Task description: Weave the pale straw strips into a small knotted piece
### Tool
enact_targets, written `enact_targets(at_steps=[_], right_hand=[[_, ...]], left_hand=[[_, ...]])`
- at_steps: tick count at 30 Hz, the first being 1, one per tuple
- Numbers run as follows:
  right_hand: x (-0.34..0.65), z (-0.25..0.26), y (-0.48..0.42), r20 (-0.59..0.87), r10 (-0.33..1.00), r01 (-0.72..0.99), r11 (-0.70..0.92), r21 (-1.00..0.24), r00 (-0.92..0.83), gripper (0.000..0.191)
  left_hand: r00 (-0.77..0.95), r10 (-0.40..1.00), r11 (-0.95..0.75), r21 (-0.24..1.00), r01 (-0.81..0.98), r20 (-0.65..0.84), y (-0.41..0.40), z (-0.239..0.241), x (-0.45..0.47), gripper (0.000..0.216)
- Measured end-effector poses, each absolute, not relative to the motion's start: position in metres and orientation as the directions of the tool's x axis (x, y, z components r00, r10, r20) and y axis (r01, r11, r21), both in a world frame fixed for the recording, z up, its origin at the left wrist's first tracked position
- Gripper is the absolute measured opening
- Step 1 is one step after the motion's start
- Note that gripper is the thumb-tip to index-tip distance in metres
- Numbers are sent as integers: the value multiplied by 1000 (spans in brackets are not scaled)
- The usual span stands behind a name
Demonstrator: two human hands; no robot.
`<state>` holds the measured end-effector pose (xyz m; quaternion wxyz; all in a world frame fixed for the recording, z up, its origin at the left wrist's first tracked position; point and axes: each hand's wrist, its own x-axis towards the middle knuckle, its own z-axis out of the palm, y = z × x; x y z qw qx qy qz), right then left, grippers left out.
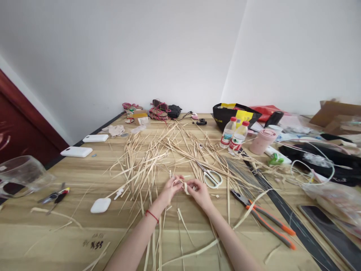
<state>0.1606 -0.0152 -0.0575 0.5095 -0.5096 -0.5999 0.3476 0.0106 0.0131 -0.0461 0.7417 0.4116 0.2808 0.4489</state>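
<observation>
My left hand and my right hand meet over the middle of a wooden table. Both pinch the same pale straw strip, which bends between their fingertips. A red string circles my left wrist. A wide heap of loose straw strips spreads over the table just beyond my hands. White-handled scissors lie on the strips to the right of my right hand.
Orange-handled pliers lie at the right, beside a long black ruler. Two bottles, a pink cup and a black bag stand behind. At the left are two white power banks, a white case, a clear jug.
</observation>
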Motion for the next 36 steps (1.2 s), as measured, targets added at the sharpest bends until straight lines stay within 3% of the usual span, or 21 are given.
enact_targets(at_steps=[7, 18, 28, 31, 36], right_hand=[[163, -62, -10, 210, 974, 212, 188, -959, 89, 23], [164, -60, -11, 245, 967, 191, 227, -955, 76, 21], [169, -77, -2, 82, 996, 31, 81, -996, 29, 16], [168, -75, -3, 97, 995, 99, 94, -991, 24, 19], [163, -60, -12, 244, 969, 272, 248, -930, -47, 23]], left_hand=[[424, 906, 226, 847, -482, -1, 13, -46, 8, 29], [412, 911, 161, 911, -379, 10, 16, -50, 10, 29], [372, 927, 123, 906, -404, 40, 11, -45, 10, 31], [350, 937, 116, 922, -368, 22, 13, -47, 10, 29], [328, 945, 91, 945, -314, 18, 15, -49, 9, 25]])
